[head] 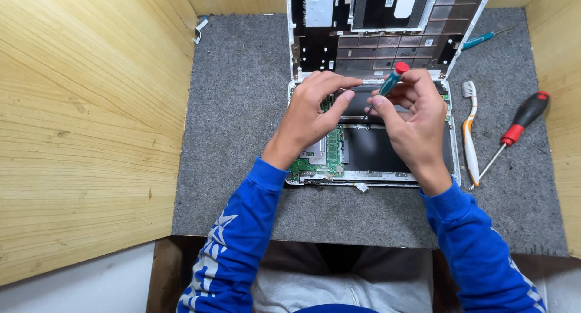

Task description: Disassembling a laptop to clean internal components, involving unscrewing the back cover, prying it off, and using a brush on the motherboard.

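Work surface: a grey felt mat (pixel 242 137) laid in a booth with pale wooden walls (pixel 78 125) on left, right and rear.

Right hand (pixel 414 122): fingers curled, thumb and forefingers pinching a small teal screwdriver with a red cap (pixel 392 80). The tool is tilted, tip pointing down and left into the opened laptop (pixel 387 149).

Left hand (pixel 311 110): partly closed, fingertips drawn together just beside the screwdriver tip, above the laptop's interior. Whether it grips anything small cannot be told.

The laptop lies at the centre of the mat, its white frame exposed. A green circuit board (pixel 331 146) shows at the left under the left hand; a flat black panel fills the middle and right. A removed cover (pixel 375 22), inner side up, leans beyond it at the rear.

To the right on the mat: a white and orange toothbrush (pixel 469 134), a red-and-black-handled screwdriver (pixel 517 131), and a second teal screwdriver (pixel 484 39) near the rear. Both sleeves are blue.
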